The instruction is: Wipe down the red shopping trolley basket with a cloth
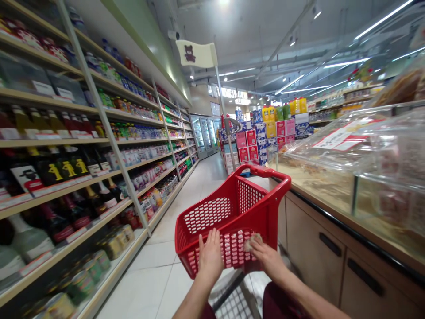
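Note:
A red plastic shopping cart [229, 217] with perforated basket sides stands in front of me. My left hand [211, 254] is at its near side, fingers stretched out and holding nothing; whether the fingertips touch the plastic is hard to tell. At the right part of the same side, my right hand [267, 257] has its fingers over a small, pale, crumpled cloth [253, 242], held against the perforated wall. The hand covers part of the cloth. A pole with a cream bear flag [195, 54] rises behind the cart's handle.
Shelves of bottles and cans [133, 166] line the left side. On the right, a wooden counter [314, 248] with clear-covered food packs [345, 137] stands close to the cart. Stacked drink boxes [252, 144] and glass-door fridges [203, 133] are farther back.

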`<state>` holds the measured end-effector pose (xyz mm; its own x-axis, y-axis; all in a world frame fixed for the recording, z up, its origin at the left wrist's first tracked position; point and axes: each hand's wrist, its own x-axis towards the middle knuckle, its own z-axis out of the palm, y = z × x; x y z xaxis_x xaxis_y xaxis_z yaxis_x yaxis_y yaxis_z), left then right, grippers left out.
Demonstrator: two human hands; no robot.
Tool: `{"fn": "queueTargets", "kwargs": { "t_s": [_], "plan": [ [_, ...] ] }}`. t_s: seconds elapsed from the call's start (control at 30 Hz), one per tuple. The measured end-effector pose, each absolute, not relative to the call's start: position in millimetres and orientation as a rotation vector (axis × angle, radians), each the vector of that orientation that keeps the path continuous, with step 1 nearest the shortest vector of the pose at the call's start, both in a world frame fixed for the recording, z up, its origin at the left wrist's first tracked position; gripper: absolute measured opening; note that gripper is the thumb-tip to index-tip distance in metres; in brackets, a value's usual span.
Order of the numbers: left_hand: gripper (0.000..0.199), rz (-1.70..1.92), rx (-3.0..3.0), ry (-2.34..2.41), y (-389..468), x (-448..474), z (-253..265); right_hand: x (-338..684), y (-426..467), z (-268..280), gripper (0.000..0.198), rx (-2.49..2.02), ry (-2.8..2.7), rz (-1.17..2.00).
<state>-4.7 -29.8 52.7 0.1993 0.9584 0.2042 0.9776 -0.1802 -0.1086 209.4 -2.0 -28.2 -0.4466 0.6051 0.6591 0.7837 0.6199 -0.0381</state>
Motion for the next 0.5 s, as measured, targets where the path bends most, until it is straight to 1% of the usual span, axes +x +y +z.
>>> {"fn": "queueTargets", "kwargs": {
  "t_s": [0.1, 0.17, 0.27, 0.33, 0.4, 0.5],
  "plan": [
    [0.066, -0.154, -2.219, -1.861, -28.6, 2.6, 56.8, 211.7, 3.9, -12.8, 0.038, -1.047, -2.056, -0.42],
    [0.068, -0.173, -2.225, -1.839, -27.9, 7.3, 55.9, 214.5, 8.7, -9.5, 0.041, -1.099, -1.99, -0.434],
    [0.072, -0.165, -2.268, -1.786, -27.1, 8.8, 50.2, 224.2, 9.7, -22.4, 0.042, -1.217, -2.06, -0.416],
    [0.073, -0.153, -2.271, -1.77, -26.5, 7.1, 46.8, 234.0, 8.9, -25.9, 0.04, -1.211, -2.136, -0.411],
    [0.073, -0.141, -2.257, -1.767, -26.0, 5.7, 45.3, 245.7, 11.4, -12.6, 0.038, -1.148, -2.104, -0.461],
    [0.073, -0.112, -2.223, -1.782, -26.1, 6.4, 45.9, 264.3, 21.9, 23.4, 0.04, -1.082, -1.888, -0.572]
  ]
}}
